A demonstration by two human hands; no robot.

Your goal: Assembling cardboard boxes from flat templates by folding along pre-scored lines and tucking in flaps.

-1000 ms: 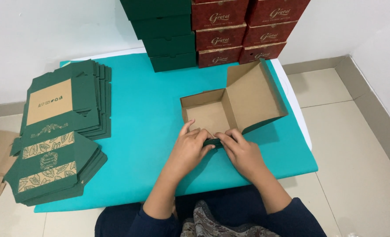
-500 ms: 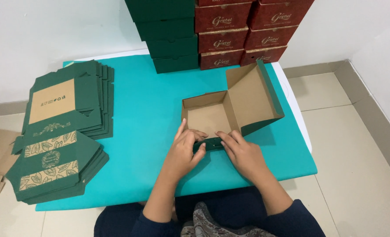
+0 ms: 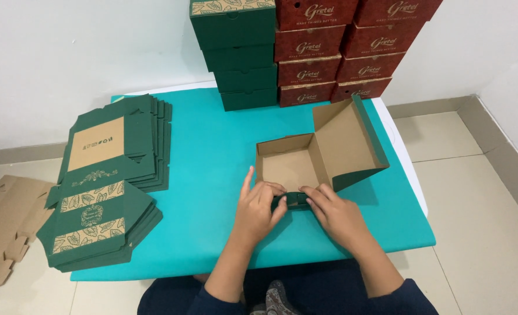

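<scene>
Left hand (image 3: 258,211) slid nearer right hand (image 3: 335,211), fingers pinching green box (image 3: 317,154) front flap, lid raised, brown inside.

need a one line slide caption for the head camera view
Left hand and right hand press the front wall of an open green cardboard box on a teal table.

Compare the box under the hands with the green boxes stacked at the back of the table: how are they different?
The box under the hands is open, its lid raised and brown inside showing; the stacked green boxes are closed. It sits alone on the teal table, while those are piled one on another. The left hand and right hand press its near wall; nobody touches the stack. Both are dark green outside.
</scene>
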